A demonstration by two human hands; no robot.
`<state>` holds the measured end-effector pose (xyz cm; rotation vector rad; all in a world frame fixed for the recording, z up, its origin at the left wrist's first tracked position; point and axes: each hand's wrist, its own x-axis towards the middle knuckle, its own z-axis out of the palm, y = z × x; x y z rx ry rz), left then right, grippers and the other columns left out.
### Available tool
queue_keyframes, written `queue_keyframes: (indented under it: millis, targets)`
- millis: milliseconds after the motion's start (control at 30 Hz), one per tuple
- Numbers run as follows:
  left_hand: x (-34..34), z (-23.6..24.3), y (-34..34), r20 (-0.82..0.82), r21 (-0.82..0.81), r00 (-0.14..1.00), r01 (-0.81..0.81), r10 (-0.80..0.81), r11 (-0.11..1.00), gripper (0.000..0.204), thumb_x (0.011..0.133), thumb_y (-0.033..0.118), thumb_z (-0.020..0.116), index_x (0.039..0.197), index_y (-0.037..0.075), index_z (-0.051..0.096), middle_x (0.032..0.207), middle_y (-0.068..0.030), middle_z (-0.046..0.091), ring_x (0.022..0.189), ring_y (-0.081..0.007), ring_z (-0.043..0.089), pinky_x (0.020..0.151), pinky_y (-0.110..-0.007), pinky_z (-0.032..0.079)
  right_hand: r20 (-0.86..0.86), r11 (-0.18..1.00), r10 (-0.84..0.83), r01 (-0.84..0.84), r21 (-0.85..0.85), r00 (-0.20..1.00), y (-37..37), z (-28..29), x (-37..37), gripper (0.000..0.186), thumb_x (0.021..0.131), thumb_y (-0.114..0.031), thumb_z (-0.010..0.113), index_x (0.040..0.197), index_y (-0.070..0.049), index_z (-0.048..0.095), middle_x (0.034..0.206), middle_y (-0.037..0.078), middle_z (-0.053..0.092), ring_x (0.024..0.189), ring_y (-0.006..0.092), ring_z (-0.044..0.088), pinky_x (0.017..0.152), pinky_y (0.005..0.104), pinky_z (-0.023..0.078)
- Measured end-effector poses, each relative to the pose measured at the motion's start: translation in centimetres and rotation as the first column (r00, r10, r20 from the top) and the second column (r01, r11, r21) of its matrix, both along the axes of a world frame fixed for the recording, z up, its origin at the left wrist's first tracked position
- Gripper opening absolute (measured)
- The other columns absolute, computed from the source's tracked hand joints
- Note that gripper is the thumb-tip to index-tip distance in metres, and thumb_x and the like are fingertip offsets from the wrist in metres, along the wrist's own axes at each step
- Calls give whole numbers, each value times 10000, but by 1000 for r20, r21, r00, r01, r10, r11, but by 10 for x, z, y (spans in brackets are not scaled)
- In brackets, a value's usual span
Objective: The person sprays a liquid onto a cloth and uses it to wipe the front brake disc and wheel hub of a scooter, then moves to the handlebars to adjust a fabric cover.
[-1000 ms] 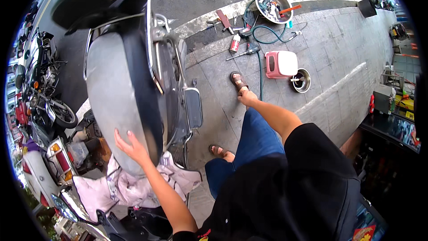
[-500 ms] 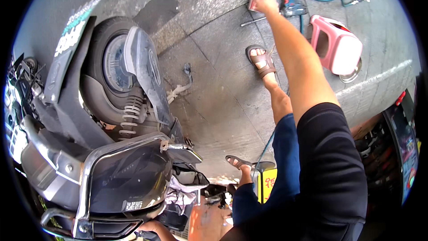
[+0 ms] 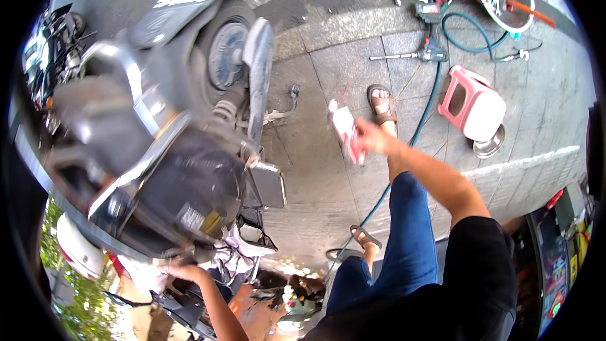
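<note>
In the middle of the view my right hand [image 3: 374, 138] is closed round a white and red spray can [image 3: 344, 127]. The can is tilted, with a thin red straw by its top, and it hangs above the pavement. At the lower left my left hand [image 3: 183, 272] rests at the edge of the scooter's dark rear box [image 3: 189, 183], its fingers stretched out and partly blurred. The scooter's rear wheel [image 3: 227, 53], a coil-spring shock absorber [image 3: 225, 112] and a grey side cover [image 3: 257, 69] are to the left of the can.
A cordless impact wrench [image 3: 431, 50] with a long bit lies on the paving. Near it run a teal air hose [image 3: 435, 88] and several hand tools. A metal basin [image 3: 529, 16] holds tools at the far right, and a pink stool [image 3: 483, 110] stands closer. The scooter's kickstand [image 3: 287, 112] juts out.
My right hand has lifted the spray can from beside the impact wrench and brought it nearer, toward the scooter. The view has shifted; my left hand stays by the rear box.
</note>
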<state>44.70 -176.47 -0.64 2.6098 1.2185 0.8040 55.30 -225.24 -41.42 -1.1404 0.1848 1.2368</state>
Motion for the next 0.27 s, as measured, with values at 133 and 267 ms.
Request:
queue_keyframes:
  millis: [133, 267]
  targets:
    - [17, 16, -11, -273, 159, 914, 351, -301, 923, 536, 1007, 309, 343, 1360, -89, 408, 1400, -243, 435, 1299, -370, 407, 1110, -437, 276, 142, 895, 440, -446, 13, 887, 39, 179, -75, 641, 773, -479, 752, 1165, -39, 498, 998, 81, 595, 938, 178, 573, 836, 345, 488]
    - [-39, 71, -50, -272, -336, 790, 456, -549, 824, 479, 877, 185, 619, 1300, -13, 512, 1363, -219, 483, 1282, -352, 438, 1091, -392, 313, 223, 884, 430, -458, 94, 875, 78, 316, -132, 719, 792, -435, 758, 1267, -1, 435, 1093, 132, 593, 1033, 198, 559, 904, 346, 466]
